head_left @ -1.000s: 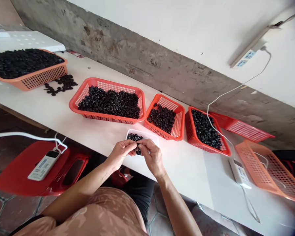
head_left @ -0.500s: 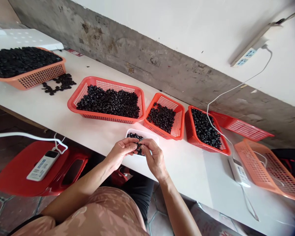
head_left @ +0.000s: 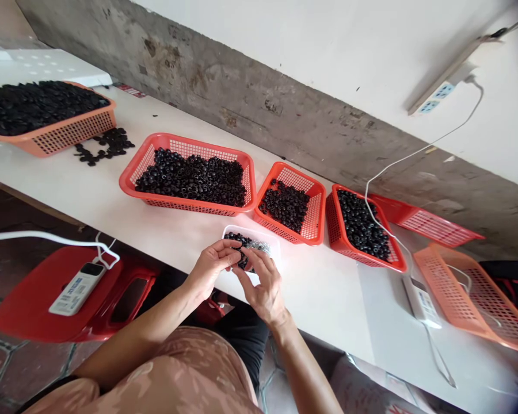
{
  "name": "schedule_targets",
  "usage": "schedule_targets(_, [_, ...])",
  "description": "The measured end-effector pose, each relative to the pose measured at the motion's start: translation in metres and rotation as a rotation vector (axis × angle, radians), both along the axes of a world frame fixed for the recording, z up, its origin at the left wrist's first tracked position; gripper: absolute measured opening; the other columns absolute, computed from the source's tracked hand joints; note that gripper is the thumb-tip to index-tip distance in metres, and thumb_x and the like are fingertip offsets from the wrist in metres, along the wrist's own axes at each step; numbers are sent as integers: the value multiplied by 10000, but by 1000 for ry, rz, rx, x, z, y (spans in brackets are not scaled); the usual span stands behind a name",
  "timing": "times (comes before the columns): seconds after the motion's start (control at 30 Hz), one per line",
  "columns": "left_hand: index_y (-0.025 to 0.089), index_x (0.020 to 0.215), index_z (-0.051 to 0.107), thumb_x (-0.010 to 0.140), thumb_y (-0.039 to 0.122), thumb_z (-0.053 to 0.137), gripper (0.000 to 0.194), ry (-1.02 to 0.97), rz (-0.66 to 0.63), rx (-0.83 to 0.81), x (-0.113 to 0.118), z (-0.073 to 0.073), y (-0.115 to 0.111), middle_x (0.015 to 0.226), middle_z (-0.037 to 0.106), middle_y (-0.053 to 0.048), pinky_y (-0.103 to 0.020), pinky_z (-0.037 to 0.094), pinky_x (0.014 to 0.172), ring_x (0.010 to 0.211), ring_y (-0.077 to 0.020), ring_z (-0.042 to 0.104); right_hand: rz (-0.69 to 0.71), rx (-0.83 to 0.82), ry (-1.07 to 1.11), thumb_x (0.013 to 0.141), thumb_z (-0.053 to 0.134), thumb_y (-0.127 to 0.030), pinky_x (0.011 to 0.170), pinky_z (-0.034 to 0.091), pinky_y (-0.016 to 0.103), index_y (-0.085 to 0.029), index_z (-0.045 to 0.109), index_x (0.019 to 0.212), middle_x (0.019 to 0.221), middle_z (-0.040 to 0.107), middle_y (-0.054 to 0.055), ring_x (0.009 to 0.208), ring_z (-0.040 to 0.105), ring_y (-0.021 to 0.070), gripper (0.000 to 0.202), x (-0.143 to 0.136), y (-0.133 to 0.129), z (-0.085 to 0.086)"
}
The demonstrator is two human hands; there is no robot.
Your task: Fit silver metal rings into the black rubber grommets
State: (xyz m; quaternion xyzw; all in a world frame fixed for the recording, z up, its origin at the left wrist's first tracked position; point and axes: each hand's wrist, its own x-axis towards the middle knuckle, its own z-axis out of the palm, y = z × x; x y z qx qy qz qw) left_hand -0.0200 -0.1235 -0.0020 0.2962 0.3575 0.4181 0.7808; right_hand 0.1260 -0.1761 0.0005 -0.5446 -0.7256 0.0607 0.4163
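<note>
The person wears a brown and pink shirt. Just past it, the left hand has its thumb and finger pinched together on a small black piece. The right hand has its thumb and fingers spread a bit apart, close to that piece; I cannot tell if they touch it. Both hands are over a little white box, which has black rings and shiny silver bits in it. Off to the left, a white power strip lies on a red chair. Behind the box, on the white table, are a big red basket, a small red basket and a third red basket, all with black bits inside. Far left, an orange basket is heaped with flat black bits. A gray and white wall is at the back.
</note>
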Motion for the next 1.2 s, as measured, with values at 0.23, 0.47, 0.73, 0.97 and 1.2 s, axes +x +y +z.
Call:
schedule_targets(0.23, [157,912,770,709,384,848,314,10,-135,13,-3,4,-1,817,713,-41,-226,367,635,682,-109,553,-123,226,-179,937,620,-211,868,472,381,-225,569,1311,1081,740,94,932,715,228,377,-5,-1,-5])
schedule_targets(0.47, [133,802,780,725,440,807,318,105,-182,102,-5,6,-2,750,713,-71,-260,396,691,747,-166,584,-110,203,-247,950,611,-263,889,422,385,-202,552,1311,1092,741,108,983,711,241,371,-6,-4,1])
schedule_targets(0.73, [152,806,786,750,410,778,264,121,-181,133,-7,17,-4,717,720,-60,-264,449,694,762,-194,623,-70,172,-335,956,607,-288,906,386,408,-180,580,1261,1077,748,107,894,706,230,325,-3,1,11])
schedule_targets(0.97, [179,789,799,714,390,788,225,182,-228,158,-12,29,-3,674,719,-50,-250,378,565,698,-197,609,-56,122,-335,949,593,-252,940,379,412,-182,607,1215,1055,758,91,893,709,217,275,-2,1,14])
schedule_targets(1.2, [169,789,795,702,365,771,216,157,-215,166,-10,28,-5,640,682,-33,-243,373,561,665,-174,573,-34,190,-349,961,604,-238,960,378,406,-166,619,1172,999,769,80,859,719,199,223,-1,1,12])
